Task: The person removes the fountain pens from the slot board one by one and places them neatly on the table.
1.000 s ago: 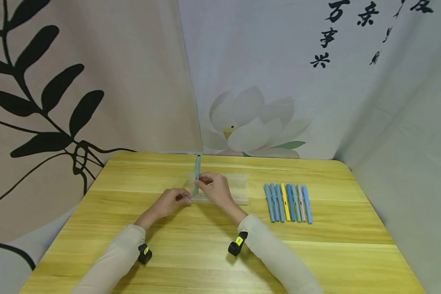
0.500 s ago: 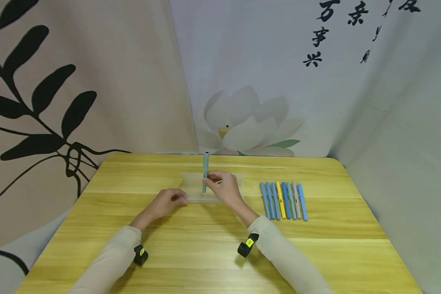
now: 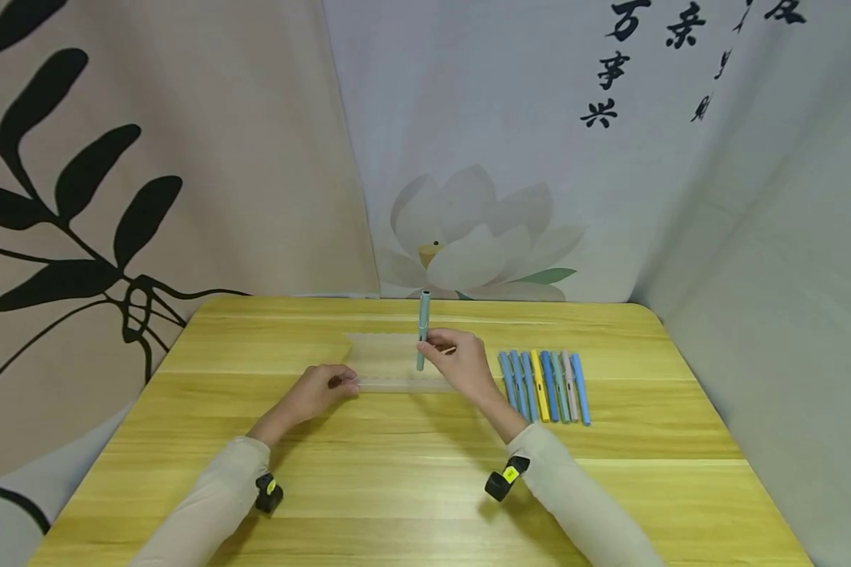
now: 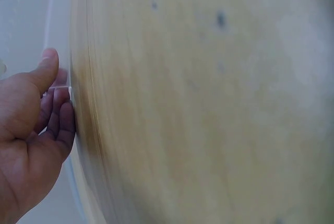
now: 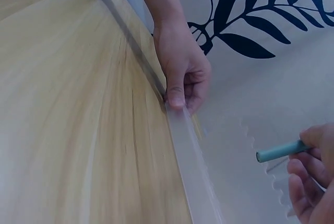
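Note:
A translucent plastic holder (image 3: 386, 358) with a flat front strip and wavy ridges lies on the table. At its near left corner my left hand (image 3: 322, 390) pinches the edge; in the left wrist view, the thumb of this hand (image 4: 26, 119) is above and the fingers are curled below. My right hand (image 3: 461, 366) pinches a teal-green pen (image 3: 423, 315) upright above the holder, between thumb and fingers. The right wrist view shows one end of the pen (image 5: 282, 152) sticking out from the fingers, apart from the holder.
Several pens (image 3: 553, 387), mostly blue with a yellow, a green and a pinkish one, lie in a side-by-side row right of the holder. The wooden table (image 3: 397, 488) ends at the back against a printed curtain (image 3: 482, 142).
My right hand has carried the pen to the right, from the holder's left end toward its middle, and the pen has stayed upright. My left hand keeps its hold on the corner.

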`<state>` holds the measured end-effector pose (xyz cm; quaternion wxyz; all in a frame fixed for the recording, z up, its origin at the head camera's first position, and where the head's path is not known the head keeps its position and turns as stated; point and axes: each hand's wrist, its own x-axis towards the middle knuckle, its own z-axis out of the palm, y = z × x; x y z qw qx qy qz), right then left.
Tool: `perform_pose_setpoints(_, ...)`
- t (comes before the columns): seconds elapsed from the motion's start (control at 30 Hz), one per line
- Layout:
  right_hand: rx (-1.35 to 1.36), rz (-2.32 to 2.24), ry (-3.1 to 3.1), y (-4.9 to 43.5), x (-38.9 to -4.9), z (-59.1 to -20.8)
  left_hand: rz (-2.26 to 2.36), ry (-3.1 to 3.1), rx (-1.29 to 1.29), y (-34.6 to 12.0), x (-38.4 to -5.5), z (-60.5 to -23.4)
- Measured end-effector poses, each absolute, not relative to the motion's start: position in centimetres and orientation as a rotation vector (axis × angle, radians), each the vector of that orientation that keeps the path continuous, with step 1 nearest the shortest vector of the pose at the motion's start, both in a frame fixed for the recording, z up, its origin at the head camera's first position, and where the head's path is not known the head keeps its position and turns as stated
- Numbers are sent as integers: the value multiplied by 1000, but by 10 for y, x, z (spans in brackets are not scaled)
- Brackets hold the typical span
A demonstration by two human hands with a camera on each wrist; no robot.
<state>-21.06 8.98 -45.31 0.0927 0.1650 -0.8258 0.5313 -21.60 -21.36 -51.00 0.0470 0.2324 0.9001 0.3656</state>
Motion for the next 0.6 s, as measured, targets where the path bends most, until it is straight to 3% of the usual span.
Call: perform_pose_setpoints(0.6, 296, 1537, -2449, 158, -200, -455, 1089, 2730, 656, -213, -217, -509)
